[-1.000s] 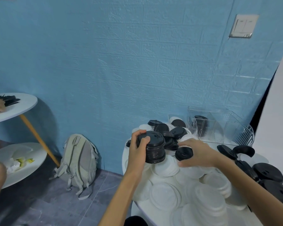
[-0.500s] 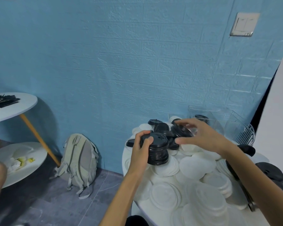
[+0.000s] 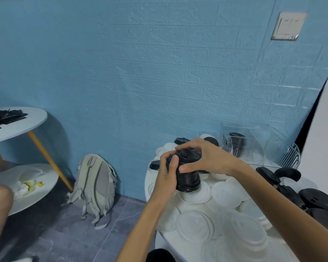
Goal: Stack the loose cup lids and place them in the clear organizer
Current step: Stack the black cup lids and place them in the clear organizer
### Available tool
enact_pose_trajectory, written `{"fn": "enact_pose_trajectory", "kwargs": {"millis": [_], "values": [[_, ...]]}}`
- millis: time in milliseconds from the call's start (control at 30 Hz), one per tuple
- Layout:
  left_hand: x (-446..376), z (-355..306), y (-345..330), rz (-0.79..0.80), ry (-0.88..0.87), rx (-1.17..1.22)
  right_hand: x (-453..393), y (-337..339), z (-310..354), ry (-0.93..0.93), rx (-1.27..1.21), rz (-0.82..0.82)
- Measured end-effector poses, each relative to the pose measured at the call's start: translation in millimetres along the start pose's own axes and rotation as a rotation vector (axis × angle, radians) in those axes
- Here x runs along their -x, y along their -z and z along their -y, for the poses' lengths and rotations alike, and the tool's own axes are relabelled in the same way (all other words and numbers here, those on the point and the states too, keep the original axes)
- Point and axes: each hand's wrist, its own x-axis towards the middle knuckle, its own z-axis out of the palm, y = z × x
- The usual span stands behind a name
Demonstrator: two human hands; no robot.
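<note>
- The left hand (image 3: 167, 173) curls round the side of the black lid stack (image 3: 187, 176), which stands on white lids (image 3: 197, 193) on the counter (image 3: 170, 241); a loose squeeze could let the ribbed column buckle.
- The right hand (image 3: 206, 159) pinches the top lid (image 3: 189, 155) onto it; seated crooked, it might slide off.
- The clear organizer (image 3: 254, 146) stands well apart, a few black lids inside.

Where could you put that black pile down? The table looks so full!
Almost no bare top shows on the round white table: loose white plastic lids cover the middle and black plastic lids crowd the right. The clear plastic organizer behind looks mostly open, beside its few black lids. Both hands hold the stack of black lids.
</note>
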Motion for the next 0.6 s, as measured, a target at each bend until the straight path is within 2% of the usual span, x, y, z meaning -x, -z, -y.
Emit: {"fn": "enact_pose_trajectory", "kwargs": {"millis": [167, 367, 600], "values": [[3, -2, 0, 0.023, 0.031, 0.036, 0, -3, 9, 0.040, -0.021, 0.043], [8, -11, 1, -0.012, -0.011, 0.161, 3, -9, 10, 0.121, -0.111, 0.064], [4, -4, 1, -0.075, 0.004, 0.189, -8, -27, -20, 0.043, -0.099, 0.001]]}}
